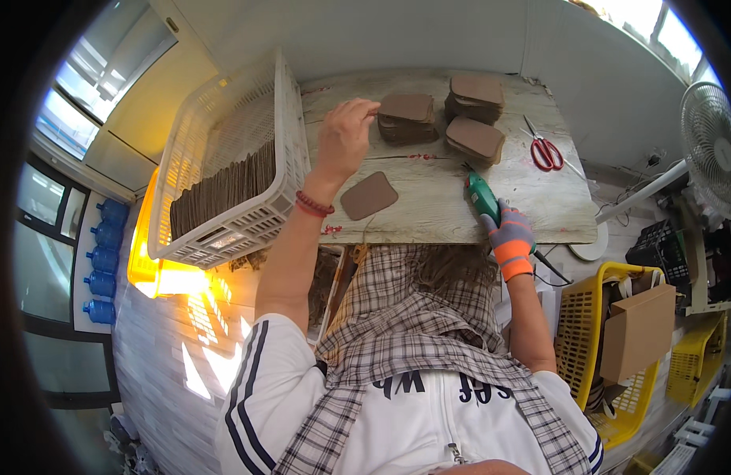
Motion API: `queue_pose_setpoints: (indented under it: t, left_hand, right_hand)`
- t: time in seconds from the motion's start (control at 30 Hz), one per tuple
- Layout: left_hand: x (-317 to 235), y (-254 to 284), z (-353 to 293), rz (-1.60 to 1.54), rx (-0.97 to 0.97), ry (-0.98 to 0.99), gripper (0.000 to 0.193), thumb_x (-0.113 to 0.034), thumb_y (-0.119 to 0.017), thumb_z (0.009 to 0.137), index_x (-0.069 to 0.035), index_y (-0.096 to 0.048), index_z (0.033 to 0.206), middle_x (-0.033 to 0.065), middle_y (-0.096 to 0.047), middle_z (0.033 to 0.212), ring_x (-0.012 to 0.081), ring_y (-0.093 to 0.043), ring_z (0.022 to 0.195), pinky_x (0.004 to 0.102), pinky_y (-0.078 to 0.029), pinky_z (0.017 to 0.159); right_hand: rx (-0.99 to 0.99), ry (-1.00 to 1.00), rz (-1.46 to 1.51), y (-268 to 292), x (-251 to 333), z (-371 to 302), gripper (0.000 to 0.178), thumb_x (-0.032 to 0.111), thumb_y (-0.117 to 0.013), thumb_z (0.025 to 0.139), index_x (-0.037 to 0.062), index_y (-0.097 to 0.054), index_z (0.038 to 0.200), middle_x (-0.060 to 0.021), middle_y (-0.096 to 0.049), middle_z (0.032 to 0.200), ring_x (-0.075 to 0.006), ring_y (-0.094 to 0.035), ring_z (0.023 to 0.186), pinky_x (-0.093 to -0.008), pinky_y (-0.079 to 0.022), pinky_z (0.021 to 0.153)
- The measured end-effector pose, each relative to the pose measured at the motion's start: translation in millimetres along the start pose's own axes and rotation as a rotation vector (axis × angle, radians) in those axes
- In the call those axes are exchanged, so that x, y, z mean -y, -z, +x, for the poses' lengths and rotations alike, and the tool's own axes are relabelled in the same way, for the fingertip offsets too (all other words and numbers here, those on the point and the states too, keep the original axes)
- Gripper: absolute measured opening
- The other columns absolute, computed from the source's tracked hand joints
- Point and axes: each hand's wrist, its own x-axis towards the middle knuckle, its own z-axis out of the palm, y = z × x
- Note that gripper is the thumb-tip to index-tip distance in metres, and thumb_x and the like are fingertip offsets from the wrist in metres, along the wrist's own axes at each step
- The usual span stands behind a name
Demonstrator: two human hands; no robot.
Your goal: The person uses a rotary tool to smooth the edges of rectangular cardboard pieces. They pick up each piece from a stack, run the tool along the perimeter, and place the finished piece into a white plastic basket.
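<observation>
My bare left hand (346,136), a red bead bracelet at its wrist, reaches over the table. Its fingers are bent together, with the tips at the left edge of a stack of brown rounded rectangular pieces (407,108); whether they grip a piece is hidden. My right hand (511,237), in a grey and orange glove, is closed around a green corded hand-held electric tool (482,195). The tool's narrow metal tip points toward the front right stack (475,138). Behind that stands another stack (476,89). One loose brown piece (369,195) lies flat near my left forearm.
A white plastic crate (290,170) holding a long row of brown pieces stands left of the table. Red-handled scissors (547,154) lie on the table's right side. A yellow basket (575,348) with a cardboard box (638,332) is at right, below a white fan (712,150).
</observation>
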Motion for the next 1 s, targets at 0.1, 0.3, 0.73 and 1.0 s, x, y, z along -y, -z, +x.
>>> queue_pose_setpoints:
  t: [0.1, 0.3, 0.73, 1.0]
  left_hand:
    - [69.4, -95.8, 30.3, -0.043, 0.096, 0.147, 0.029, -0.016, -0.056, 0.085, -0.006, -0.059, 0.111, 0.0112, -0.059, 0.116, 0.0293, -0.051, 0.113, 0.0402, -0.039, 0.094]
    - [126.5, -186.9, 52.8, 0.125, 0.415, 0.327, 0.048, -0.041, -0.053, 0.086, -0.012, -0.053, 0.124, 0.0096, -0.048, 0.132, 0.0322, -0.037, 0.126, 0.0465, -0.033, 0.102]
    - [11.4, -149.5, -42.2, 0.006, 0.317, 0.487, 0.047, -0.042, -0.057, 0.084, -0.01, -0.056, 0.118, 0.0127, -0.053, 0.12, 0.036, -0.045, 0.109, 0.045, -0.043, 0.091]
    - [-35.9, -132.0, -77.4, -0.215, 0.261, 0.582, 0.055, -0.016, -0.067, 0.076, 0.002, -0.045, 0.123, 0.0247, -0.044, 0.121, 0.0402, -0.041, 0.114, 0.0438, -0.034, 0.099]
  right_hand:
    - [-0.021, 0.05, -0.017, -1.6, 1.8, -1.6, 0.057, 0.043, -0.064, 0.079, 0.0052, -0.053, 0.12, -0.0147, -0.061, 0.096, -0.0316, -0.058, 0.088, -0.0413, -0.047, 0.077]
    - [0.056, 0.004, -0.041, 4.4, 4.5, 2.2, 0.065, 0.044, -0.068, 0.075, 0.0055, -0.05, 0.124, -0.0147, -0.06, 0.098, -0.0322, -0.056, 0.092, -0.0404, -0.047, 0.08]
    - [0.155, 0.01, -0.031, 9.9, -6.7, -6.8, 0.052, 0.041, -0.072, 0.071, 0.0067, -0.055, 0.106, -0.014, -0.061, 0.097, -0.0312, -0.059, 0.091, -0.0401, -0.049, 0.078]
    - [0.357, -0.213, 0.418, 15.7, -35.3, -53.9, 0.055, 0.043, -0.072, 0.073, 0.0027, -0.057, 0.108, -0.0191, -0.065, 0.089, -0.0326, -0.063, 0.08, -0.038, -0.049, 0.071]
